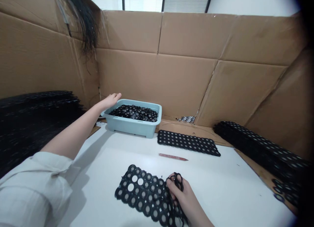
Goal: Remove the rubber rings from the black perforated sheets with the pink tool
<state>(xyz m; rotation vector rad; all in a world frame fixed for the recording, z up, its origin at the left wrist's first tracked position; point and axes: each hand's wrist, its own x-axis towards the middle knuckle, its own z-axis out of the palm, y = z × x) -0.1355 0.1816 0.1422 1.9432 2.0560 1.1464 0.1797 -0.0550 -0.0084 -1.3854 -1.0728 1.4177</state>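
A black panel of joined rings lies at the front of the white table, with a few white discs showing among its greyish ring centres. Over its right end, my right hand is closed on several loose black rings; the palm and some fingers are hidden. My left hand reaches out to the back left corner of a light blue basin, its fingers extended and nothing visible in them. Whether it touches the rim is unclear. Black rings fill the basin.
A finished-looking ring panel lies behind a reddish pencil-like stick on the white table. Black stacks stand left and right. Cardboard walls enclose the table; dark strands hang at upper left.
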